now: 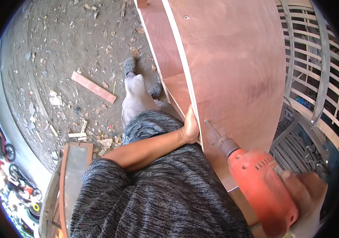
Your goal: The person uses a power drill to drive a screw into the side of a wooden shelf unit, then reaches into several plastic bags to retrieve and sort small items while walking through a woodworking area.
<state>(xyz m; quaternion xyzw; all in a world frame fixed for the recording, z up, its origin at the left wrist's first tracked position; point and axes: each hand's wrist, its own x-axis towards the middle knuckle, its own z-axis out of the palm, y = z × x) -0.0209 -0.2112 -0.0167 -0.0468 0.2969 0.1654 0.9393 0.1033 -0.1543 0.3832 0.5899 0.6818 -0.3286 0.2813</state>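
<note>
The left hand clasps the pale front edge of the plywood cabinet panel, palm against the edge; its fingers wrap round out of sight, so how far they curl cannot be told. The right hand is closed around the rear grip of the red electric drill, fingers wrapped tight on the body. The drill's long axis runs diagonally, from the hand at lower right up and to the left, and its thin bit meets the panel face just right of the pale edge, close beside the left hand. A loose wooden strip lies on the littered ground well left of the panel.
</note>
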